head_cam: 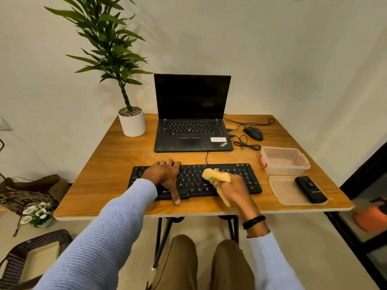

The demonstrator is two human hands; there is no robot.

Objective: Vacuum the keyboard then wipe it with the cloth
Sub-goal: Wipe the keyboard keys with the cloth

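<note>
A wooden table (109,164) stands against a pale wall. The keyboard (194,178) lies along its near edge. The left hand (165,174) is spread flat over its left end, and the right hand (234,191) clutches a bunched yellow cloth (215,176) on the middle keys. Best to wipe row by row with light pressure, the board braced. It is black and low, with matt keys.

Home office: laptop (191,114), mouse (253,133), potted plant (117,59).

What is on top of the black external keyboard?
On the black keyboard, the left hand rests at the left; the right hand holds a crumpled yellow cloth on the middle keys. Keys beneath them are hidden.
</note>
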